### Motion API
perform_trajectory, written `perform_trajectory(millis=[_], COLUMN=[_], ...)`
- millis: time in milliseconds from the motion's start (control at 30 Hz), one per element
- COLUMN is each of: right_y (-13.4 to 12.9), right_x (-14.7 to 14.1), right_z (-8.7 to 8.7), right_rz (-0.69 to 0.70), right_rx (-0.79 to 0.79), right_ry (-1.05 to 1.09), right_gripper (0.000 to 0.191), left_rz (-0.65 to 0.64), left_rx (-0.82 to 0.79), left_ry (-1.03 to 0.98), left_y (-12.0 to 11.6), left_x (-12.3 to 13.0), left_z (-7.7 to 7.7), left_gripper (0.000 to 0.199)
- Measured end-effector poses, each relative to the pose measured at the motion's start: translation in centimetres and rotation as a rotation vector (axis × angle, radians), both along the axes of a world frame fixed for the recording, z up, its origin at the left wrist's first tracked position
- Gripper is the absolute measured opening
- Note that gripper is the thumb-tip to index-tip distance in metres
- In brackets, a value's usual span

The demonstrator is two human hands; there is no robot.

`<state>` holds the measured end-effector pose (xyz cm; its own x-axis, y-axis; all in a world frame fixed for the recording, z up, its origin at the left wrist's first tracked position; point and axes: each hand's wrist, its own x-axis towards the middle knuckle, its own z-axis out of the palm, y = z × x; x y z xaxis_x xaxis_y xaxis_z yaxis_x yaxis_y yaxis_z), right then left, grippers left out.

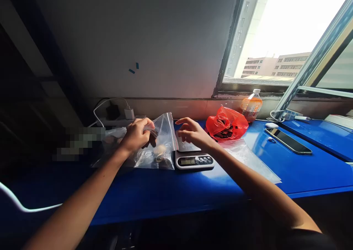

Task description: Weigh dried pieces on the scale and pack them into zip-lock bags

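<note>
My left hand (139,133) is closed on the upper edge of a clear zip bag (165,132), left of the scale. Low in that bag sit a few pale, roundish pieces, too blurred to name. My right hand (191,131) hovers above the pan of a small white digital scale (195,161), fingers apart and holding nothing. Its fingertips come close to the bag's zip edge; I cannot tell whether they touch. The scale's display is lit but unreadable. Another clear bag (111,134) with contents lies beyond my left wrist, partly hidden.
Right of the scale, flat zip bags (250,158) lie on the blue table (292,169). Behind them are a red plastic bag (238,123) with dark pieces inside and an orange drink bottle (251,104). A phone (288,140) rests farther right. A white charger (129,113) stands by the wall.
</note>
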<state>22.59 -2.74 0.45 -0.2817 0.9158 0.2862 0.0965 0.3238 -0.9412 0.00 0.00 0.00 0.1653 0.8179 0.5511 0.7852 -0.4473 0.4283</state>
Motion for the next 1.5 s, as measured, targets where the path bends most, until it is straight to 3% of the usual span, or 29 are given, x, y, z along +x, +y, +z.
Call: perform_trajectory(millis=[233,467,600,733,833,933,1100,1500], right_y=[-0.8,-1.0,-0.8,-0.9,-1.1,-1.4,-2.0,-2.5], right_x=[-0.5,-0.9,-1.0,-0.8,-0.9,-1.1,-1.5,-1.5], right_z=[-2.8,-3.9,-4.1,-3.8,-3.6,-3.4,-3.4,-3.3], right_rz=[0.004,0.013,-0.011,-0.056,-0.08,-0.064,0.001,0.046], right_rx=[-0.021,-0.029,-0.001,0.034,0.035,0.008,-0.003,-0.086], right_ry=[0.08,0.189,0.223,0.207,0.198,0.201,0.224,0.275], right_gripper=[0.031,0.035,0.038,0.037,0.037,0.037,0.04,0.043], left_rz=[-0.144,-0.168,-0.113,-0.006,-0.042,-0.191,-0.335,-0.319], left_rx=[-0.058,-0.051,-0.026,0.139,0.253,0.134,-0.081,-0.231], left_ry=[0.258,0.287,0.315,0.252,0.151,0.027,-0.054,-0.177], left_y=[0.0,-0.1,0.4,0.2,-1.3,-3.2,-4.7,-4.4], left_x=[0.3,0.8,0.5,0.4,1.3,2.8,4.7,4.8], left_z=[-0.7,-1.3,-1.5,-1.4,-0.8,-0.5,-0.9,-0.7], left_gripper=[0.024,0.043,0.039,0.043,0.039,0.022,0.027,0.024])
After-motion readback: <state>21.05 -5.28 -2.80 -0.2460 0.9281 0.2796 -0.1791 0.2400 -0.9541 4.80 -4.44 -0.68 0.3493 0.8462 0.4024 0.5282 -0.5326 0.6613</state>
